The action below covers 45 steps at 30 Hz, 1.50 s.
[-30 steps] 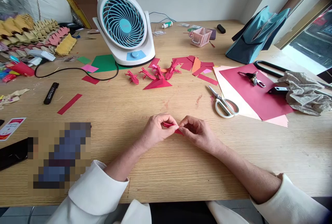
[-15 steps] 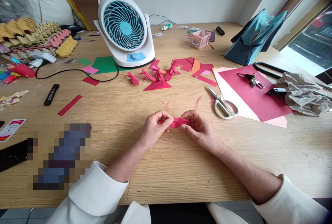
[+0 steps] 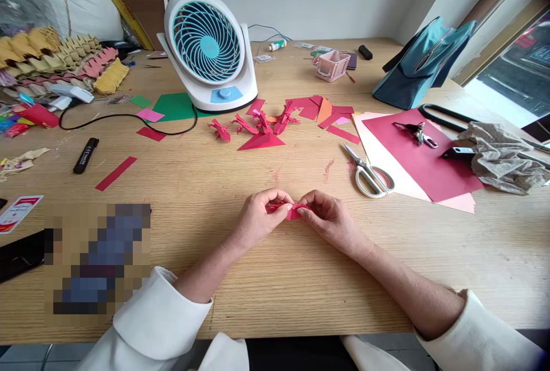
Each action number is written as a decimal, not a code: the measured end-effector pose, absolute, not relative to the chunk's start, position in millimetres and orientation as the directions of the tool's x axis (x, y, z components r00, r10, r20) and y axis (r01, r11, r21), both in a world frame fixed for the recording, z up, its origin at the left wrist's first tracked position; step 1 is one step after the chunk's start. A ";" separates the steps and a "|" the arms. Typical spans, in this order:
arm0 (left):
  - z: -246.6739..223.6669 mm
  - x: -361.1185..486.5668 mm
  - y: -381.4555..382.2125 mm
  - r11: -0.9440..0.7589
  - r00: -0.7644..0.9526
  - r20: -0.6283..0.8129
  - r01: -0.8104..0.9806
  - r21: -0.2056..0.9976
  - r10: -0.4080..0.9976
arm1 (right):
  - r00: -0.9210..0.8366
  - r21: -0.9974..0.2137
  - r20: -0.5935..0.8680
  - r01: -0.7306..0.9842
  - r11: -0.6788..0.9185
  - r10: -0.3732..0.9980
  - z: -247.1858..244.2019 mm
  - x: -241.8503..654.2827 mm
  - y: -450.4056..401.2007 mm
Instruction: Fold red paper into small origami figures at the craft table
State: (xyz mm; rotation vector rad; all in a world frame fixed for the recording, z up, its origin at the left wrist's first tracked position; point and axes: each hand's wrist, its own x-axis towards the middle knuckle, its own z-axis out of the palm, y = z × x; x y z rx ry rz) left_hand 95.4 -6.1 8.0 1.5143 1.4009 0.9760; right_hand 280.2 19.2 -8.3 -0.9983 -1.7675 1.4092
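Observation:
A small folded piece of red paper (image 3: 294, 212) is held between both hands just above the wooden table (image 3: 275, 279). My left hand (image 3: 263, 213) pinches its left part between thumb and fingers. On the right part, the thumb and fingers of my right hand (image 3: 329, 216) are closed too, and the fingertips of both hands nearly meet. Farther back stand several folded red paper figures (image 3: 263, 122), beside a larger red folded triangle (image 3: 263, 141). White-handled scissors (image 3: 373, 179) lie to the right of my right hand, blades pointing away.
A white fan (image 3: 209, 47) stands at the back left. Red sheets (image 3: 423, 153) and a grey cloth (image 3: 507, 156) lie right, near a teal bag (image 3: 423, 67). A black marker (image 3: 86, 156) and red strip (image 3: 116, 173) lie left. A pink basket (image 3: 332, 66) is behind.
Both hands have moved slightly toward me with the red paper. The right fingers, looser before, have closed on the paper and come nearer to the left fingertips.

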 end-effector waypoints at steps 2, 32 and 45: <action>6.9 95.8 -6.1 -0.044 0.088 0.014 0.349 0.936 0.996 | -0.478 -0.975 0.049 0.167 0.146 0.877 -7.0 280.0 19.3; 3.3 90.3 -5.4 0.046 0.132 -0.097 0.343 0.938 0.986 | -0.766 -0.055 0.523 0.407 0.912 0.374 -2.4 281.4 16.6; -11.1 87.7 -22.4 -0.406 0.299 0.280 0.751 0.520 0.912 | -0.843 -0.114 0.363 0.384 0.916 0.398 -13.3 278.7 10.6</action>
